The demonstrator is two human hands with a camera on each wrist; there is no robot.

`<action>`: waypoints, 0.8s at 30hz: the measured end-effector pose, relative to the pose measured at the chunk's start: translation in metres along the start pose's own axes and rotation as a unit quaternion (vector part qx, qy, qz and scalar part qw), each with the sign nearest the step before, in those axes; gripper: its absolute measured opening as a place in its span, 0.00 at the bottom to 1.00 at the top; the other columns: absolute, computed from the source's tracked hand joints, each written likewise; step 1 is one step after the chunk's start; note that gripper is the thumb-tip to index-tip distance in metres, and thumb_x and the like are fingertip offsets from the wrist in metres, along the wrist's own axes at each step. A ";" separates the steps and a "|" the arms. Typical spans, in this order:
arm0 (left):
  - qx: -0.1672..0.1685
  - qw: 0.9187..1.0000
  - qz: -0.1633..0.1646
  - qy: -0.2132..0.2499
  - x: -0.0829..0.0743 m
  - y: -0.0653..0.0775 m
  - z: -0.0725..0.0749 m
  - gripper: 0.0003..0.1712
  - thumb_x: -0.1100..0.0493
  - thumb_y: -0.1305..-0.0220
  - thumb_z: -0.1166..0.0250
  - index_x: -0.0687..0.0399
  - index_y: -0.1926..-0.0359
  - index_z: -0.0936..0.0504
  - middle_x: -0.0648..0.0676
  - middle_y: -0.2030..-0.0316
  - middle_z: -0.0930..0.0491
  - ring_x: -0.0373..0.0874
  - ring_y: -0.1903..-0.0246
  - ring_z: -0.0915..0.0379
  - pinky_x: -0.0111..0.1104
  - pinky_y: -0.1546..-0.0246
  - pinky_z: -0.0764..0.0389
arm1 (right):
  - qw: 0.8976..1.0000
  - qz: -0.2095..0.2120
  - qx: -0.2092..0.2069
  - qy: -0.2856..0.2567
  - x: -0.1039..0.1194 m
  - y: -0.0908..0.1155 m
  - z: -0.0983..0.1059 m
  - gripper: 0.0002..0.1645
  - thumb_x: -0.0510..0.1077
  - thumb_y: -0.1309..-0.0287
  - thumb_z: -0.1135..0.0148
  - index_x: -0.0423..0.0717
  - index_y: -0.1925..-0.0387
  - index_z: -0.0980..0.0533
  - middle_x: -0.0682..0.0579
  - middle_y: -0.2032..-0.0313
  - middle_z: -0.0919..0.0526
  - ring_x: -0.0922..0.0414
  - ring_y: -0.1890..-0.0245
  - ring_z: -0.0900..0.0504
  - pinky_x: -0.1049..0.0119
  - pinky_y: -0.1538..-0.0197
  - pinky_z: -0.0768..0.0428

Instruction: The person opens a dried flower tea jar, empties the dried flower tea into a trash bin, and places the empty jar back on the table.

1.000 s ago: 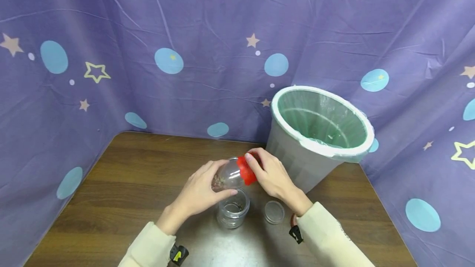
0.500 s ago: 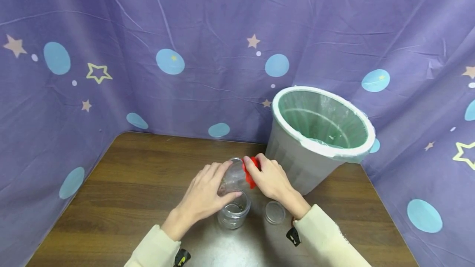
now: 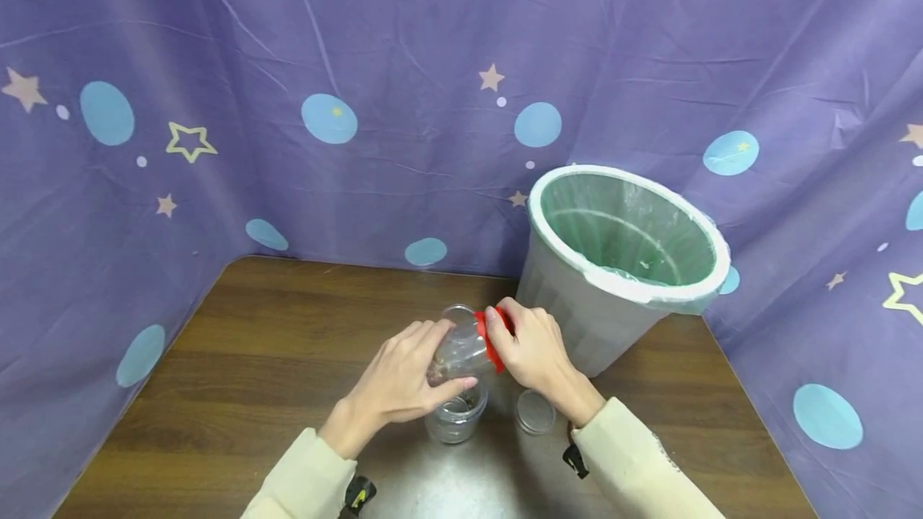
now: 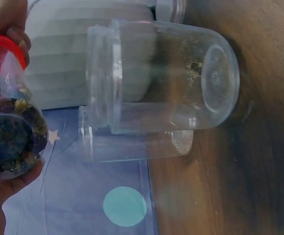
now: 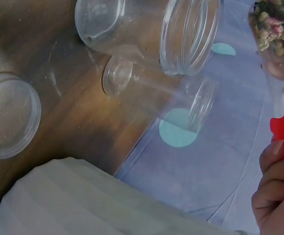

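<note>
My left hand (image 3: pixel 400 371) grips a clear plastic jar (image 3: pixel 457 355) round its body, above the table. Dried flower buds (image 5: pixel 273 24) lie inside it, towards its base. The jar is tilted, its red lid (image 3: pixel 493 355) pointing right. My right hand (image 3: pixel 532 347) holds that lid with curled fingers. Below the held jar, an uncapped clear jar (image 3: pixel 454 427) stands upright, with a few dark crumbs near its bottom in the left wrist view. Another clear jar (image 4: pixel 137 147) stands behind it, mostly hidden by the held jar in the head view.
A clear round lid (image 3: pixel 535 412) lies on the wooden table (image 3: pixel 288 343), right of the standing jar. At the back right stands a large grey bin (image 3: pixel 558 303) lined with a greenish bag. A purple curtain (image 3: pixel 404 46) encloses the table's back and sides.
Both hands have shifted slightly right and nearer with the jar between them. The right hand now covers more of the red lid, which shows as a narrower strip.
</note>
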State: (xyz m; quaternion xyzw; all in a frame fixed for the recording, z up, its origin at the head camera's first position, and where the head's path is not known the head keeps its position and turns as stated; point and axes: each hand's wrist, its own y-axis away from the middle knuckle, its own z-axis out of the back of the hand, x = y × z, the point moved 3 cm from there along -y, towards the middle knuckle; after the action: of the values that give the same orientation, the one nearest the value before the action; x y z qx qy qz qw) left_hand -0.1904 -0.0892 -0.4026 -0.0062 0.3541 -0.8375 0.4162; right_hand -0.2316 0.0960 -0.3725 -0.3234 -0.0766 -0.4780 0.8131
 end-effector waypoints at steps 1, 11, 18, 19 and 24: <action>0.007 1.000 0.006 0.006 0.000 0.000 0.000 0.37 0.34 0.46 0.32 0.57 0.47 0.24 0.51 0.61 0.17 0.41 0.63 0.22 0.34 0.64 0.18 | 1.000 0.007 -0.002 0.000 0.000 0.000 0.000 0.16 0.51 0.35 0.50 0.49 0.74 0.23 0.61 0.87 0.28 0.62 0.84 0.29 0.70 0.79 0.32; 0.101 0.982 0.119 0.103 0.003 -0.003 0.005 0.38 0.36 0.45 0.32 0.54 0.41 0.24 0.49 0.51 0.17 0.42 0.56 0.18 0.38 0.54 0.18 | 0.997 0.076 -0.006 0.016 -0.001 0.001 0.003 0.10 0.48 0.37 0.50 0.48 0.64 0.25 0.58 0.83 0.25 0.60 0.82 0.25 0.68 0.77 0.28; 0.067 0.979 0.182 0.065 0.003 -0.007 0.003 0.40 0.38 0.51 0.27 0.48 0.39 0.26 0.50 0.50 0.19 0.46 0.52 0.22 0.44 0.55 0.20 | 0.995 -0.036 0.087 -0.040 -0.004 -0.007 0.003 0.17 0.56 0.31 0.49 0.53 0.49 0.26 0.56 0.69 0.18 0.61 0.71 0.23 0.67 0.66 0.25; 0.059 0.979 0.186 0.057 0.002 -0.007 0.003 0.40 0.39 0.52 0.26 0.48 0.39 0.25 0.49 0.52 0.19 0.46 0.53 0.22 0.43 0.55 0.20 | 0.993 -0.055 0.095 -0.048 -0.004 -0.008 0.003 0.18 0.57 0.31 0.49 0.53 0.49 0.25 0.56 0.68 0.17 0.62 0.70 0.22 0.67 0.65 0.24; 0.023 0.982 0.186 0.015 0.000 -0.006 0.003 0.43 0.43 0.58 0.21 0.50 0.41 0.25 0.51 0.53 0.21 0.49 0.54 0.23 0.44 0.58 0.19 | 0.974 -0.168 0.124 -0.088 -0.005 -0.011 0.004 0.28 0.68 0.33 0.51 0.52 0.50 0.24 0.53 0.70 0.17 0.60 0.80 0.21 0.66 0.71 0.22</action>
State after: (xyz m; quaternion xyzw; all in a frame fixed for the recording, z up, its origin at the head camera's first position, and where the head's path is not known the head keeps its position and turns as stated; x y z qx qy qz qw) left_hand -0.1937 -0.0881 -0.3966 0.0814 0.3360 -0.7533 0.5595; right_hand -0.2425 0.0983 -0.3672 -0.2437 -0.2595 -0.5646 0.7446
